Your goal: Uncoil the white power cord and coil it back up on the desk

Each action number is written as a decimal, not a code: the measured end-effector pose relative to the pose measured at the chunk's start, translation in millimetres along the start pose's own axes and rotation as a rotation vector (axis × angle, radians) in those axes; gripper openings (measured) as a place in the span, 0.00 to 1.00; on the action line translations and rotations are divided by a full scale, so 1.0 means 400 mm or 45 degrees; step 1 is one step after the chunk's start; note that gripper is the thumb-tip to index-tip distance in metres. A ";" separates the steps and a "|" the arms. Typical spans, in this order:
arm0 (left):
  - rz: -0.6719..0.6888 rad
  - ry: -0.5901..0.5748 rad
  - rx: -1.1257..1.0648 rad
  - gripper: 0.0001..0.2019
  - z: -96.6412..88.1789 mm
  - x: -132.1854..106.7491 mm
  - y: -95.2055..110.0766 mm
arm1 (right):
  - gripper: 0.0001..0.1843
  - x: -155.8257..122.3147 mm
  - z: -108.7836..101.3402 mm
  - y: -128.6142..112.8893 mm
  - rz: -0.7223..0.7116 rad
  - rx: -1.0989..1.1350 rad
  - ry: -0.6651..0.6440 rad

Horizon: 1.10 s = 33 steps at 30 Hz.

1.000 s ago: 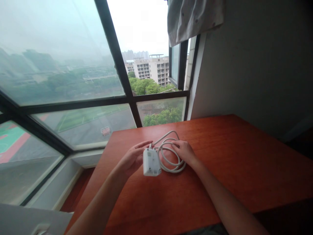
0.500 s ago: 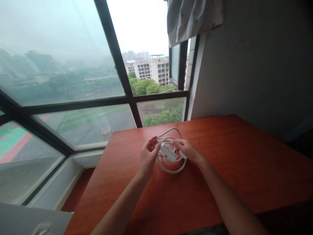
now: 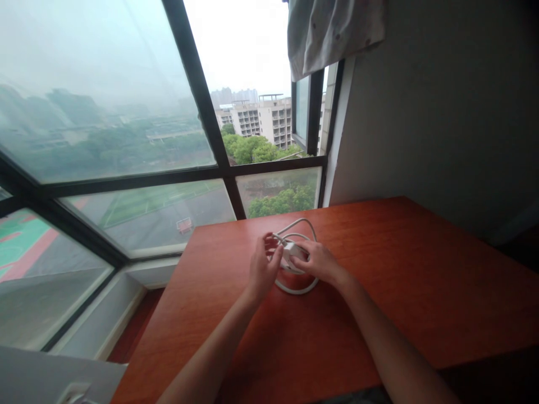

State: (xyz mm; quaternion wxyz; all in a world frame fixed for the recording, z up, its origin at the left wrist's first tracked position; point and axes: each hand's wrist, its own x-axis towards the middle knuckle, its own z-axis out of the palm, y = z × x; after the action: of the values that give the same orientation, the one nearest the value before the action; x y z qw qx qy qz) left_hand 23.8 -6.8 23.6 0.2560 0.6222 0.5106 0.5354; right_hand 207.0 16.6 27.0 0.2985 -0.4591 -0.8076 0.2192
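Note:
A white power strip block (image 3: 290, 251) with a coiled white cable (image 3: 297, 288) lies near the middle of a reddish wooden table (image 3: 379, 314). My left hand (image 3: 263, 267) curls beside the block, thumb and fingers touching its left end. My right hand (image 3: 319, 260) rests on the coil and grips the block's right side. The block sits inside the cable loops, partly hidden by my fingers.
Large slanted windows (image 3: 126, 140) with dark frames run along the table's far and left side. A grey wall (image 3: 442, 112) stands to the right, and a cloth (image 3: 332, 31) hangs at the top. A white socket plate (image 3: 71, 393) shows at bottom left.
My left hand lifted the white block from the table beside the coil and brought it onto the middle of the coil. Both hands have closed in around it.

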 end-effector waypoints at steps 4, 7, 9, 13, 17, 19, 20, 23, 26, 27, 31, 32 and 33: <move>-0.152 -0.088 0.173 0.10 -0.044 0.013 -0.032 | 0.13 0.000 0.001 -0.002 0.033 -0.019 0.065; -0.217 -0.187 0.423 0.10 -0.068 0.019 -0.054 | 0.14 0.000 0.003 0.000 0.035 -0.022 0.111; -0.281 -0.234 0.460 0.09 -0.072 0.017 -0.060 | 0.15 0.000 0.005 0.002 0.023 -0.012 0.120; -0.718 -0.401 -0.087 0.07 -0.060 0.004 -0.046 | 0.16 0.002 0.009 0.012 0.016 -0.021 0.147; -1.062 -0.451 -0.554 0.13 -0.049 -0.003 -0.021 | 0.19 0.004 0.013 0.026 0.041 -0.018 0.180; -1.089 -0.462 -0.700 0.14 -0.045 -0.004 -0.017 | 0.21 0.004 0.015 0.030 0.048 -0.019 0.185; -1.088 -0.468 -0.787 0.14 -0.043 -0.004 -0.017 | 0.21 0.004 0.016 0.031 0.052 -0.026 0.190; -1.064 -0.501 -1.046 0.12 -0.044 -0.004 -0.022 | 0.22 0.002 0.018 0.032 0.060 -0.064 0.199; -1.024 -0.546 -1.220 0.15 -0.055 -0.004 -0.024 | 0.21 0.002 0.018 0.033 0.083 -0.096 0.217; -0.998 -0.557 -1.245 0.17 -0.059 -0.005 -0.022 | 0.22 0.003 0.017 0.035 0.094 -0.085 0.226; -0.795 -0.606 -1.130 0.21 -0.063 -0.008 -0.002 | 0.24 0.006 0.010 0.040 0.113 0.128 0.168; -0.718 -0.597 -1.065 0.21 -0.059 -0.009 0.003 | 0.25 0.006 0.009 0.041 0.116 0.197 0.139; -0.635 -0.574 -0.992 0.21 -0.054 -0.010 0.008 | 0.26 0.006 0.008 0.042 0.123 0.258 0.111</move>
State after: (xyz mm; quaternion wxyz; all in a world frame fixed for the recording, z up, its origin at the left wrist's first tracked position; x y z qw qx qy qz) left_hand 5.3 -16.5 31.1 0.6924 0.4398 0.3384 0.4610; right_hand 214.0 26.6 14.9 0.3674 -0.4739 -0.7445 0.2933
